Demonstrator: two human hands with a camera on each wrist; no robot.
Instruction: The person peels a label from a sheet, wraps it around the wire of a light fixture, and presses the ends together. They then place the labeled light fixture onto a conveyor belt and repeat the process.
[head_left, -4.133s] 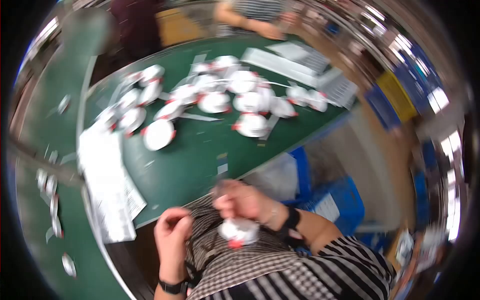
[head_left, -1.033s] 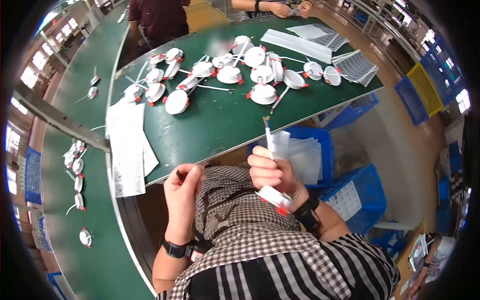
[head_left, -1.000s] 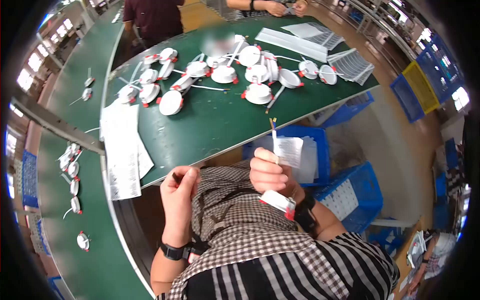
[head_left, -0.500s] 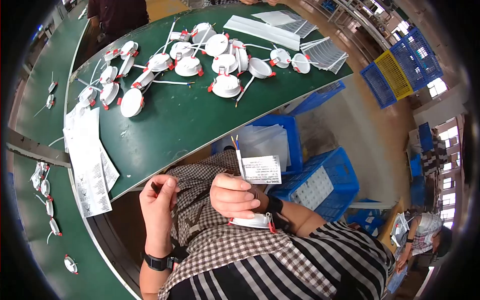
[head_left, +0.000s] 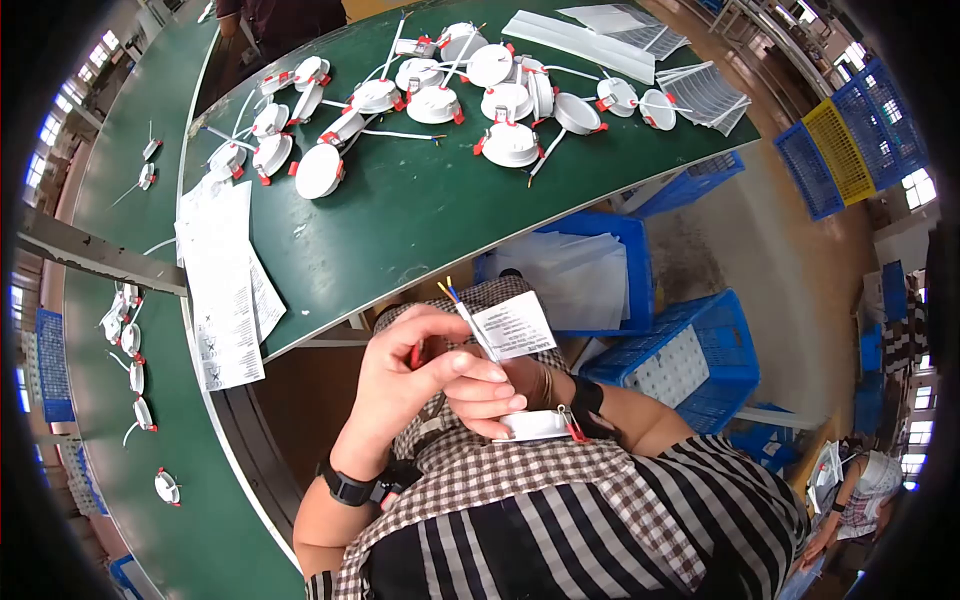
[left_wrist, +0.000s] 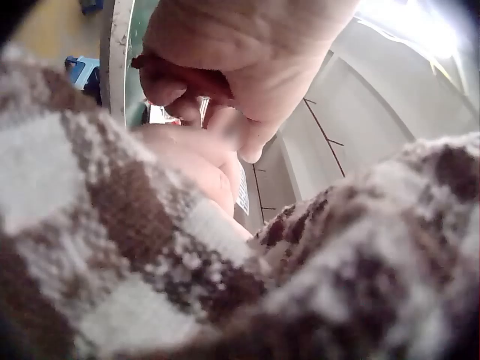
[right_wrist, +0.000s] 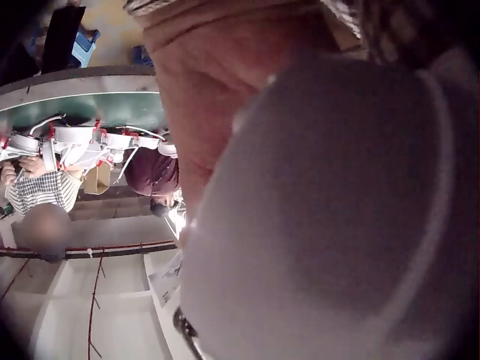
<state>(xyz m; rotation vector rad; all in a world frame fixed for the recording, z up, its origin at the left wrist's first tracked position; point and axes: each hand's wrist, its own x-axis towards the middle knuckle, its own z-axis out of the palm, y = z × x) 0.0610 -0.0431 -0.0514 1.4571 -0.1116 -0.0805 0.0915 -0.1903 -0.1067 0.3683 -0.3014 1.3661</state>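
Note:
My right hand (head_left: 483, 392) grips the white cable of a round white downlight (head_left: 536, 425) with red clips, which sits below the fist. Bare brown and blue wire ends and a printed white label (head_left: 511, 327) stick out above the fingers. In the right wrist view the downlight (right_wrist: 322, 210) fills much of the picture beside the palm. My left hand (head_left: 392, 385) has its fingertips right at the right-hand fingers and the cable, and holds a small dark reddish piece, part-hidden in its palm; the left wrist view shows the piece (left_wrist: 199, 77) under the curled fingers.
Several downlights (head_left: 510, 145) with cables lie on the green table (head_left: 370, 235). Printed sheets (head_left: 220, 290) lie at its left edge, clear sheets (head_left: 705, 95) at the right. Blue crates (head_left: 735, 350) stand beside my lap. More downlights (head_left: 137, 377) lie on the left bench.
My left hand has moved right and up to meet the right hand at the cable. The label has turned to face up. The right hand keeps its grip on the downlight's cable.

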